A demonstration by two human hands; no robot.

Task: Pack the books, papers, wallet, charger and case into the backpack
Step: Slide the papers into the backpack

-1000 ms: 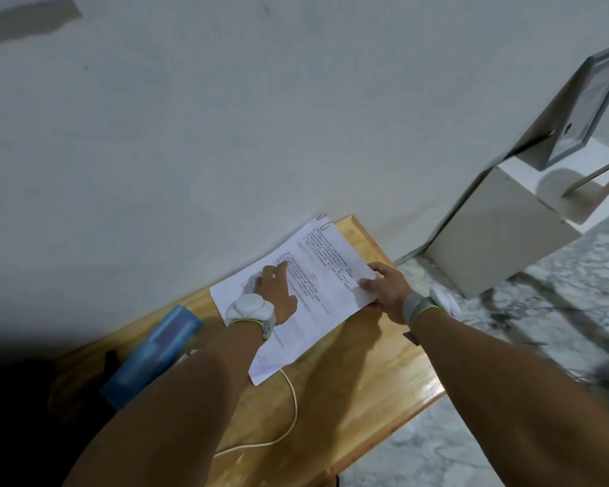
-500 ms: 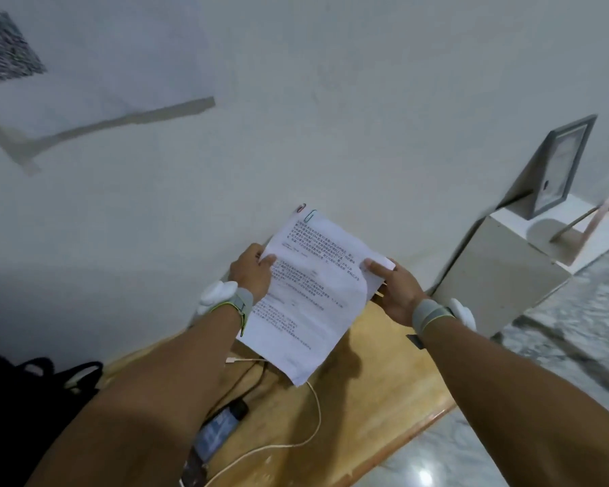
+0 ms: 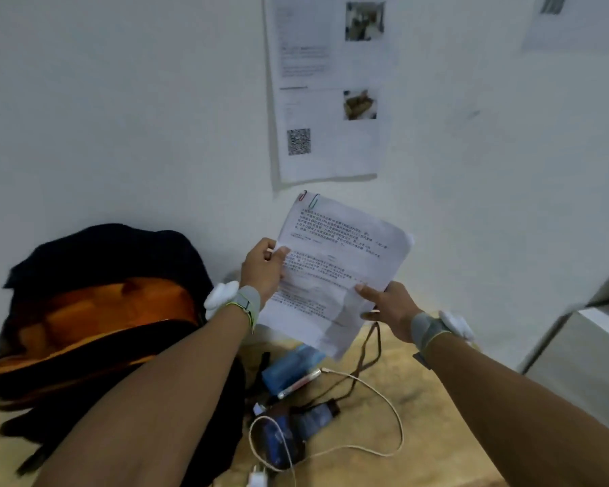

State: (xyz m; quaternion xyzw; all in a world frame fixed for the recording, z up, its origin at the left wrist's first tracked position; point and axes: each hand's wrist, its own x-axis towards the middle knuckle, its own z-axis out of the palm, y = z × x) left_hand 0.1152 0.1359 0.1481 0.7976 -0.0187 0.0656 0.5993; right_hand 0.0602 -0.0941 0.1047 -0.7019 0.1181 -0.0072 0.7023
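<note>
Head-worn view, forward and downward

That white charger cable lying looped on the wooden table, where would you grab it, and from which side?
Probably at the white plug on the table's near edge, coming from above. It is the one rigid, blocky part; the white charger cable itself is thin and limp, and one loop crosses the dark items beside the black and orange backpack.

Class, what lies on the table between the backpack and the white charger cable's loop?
In the head view: a blue case and dark, blurred items between backpack and cable.

Papers above table; backpack left; charger below.
</note>
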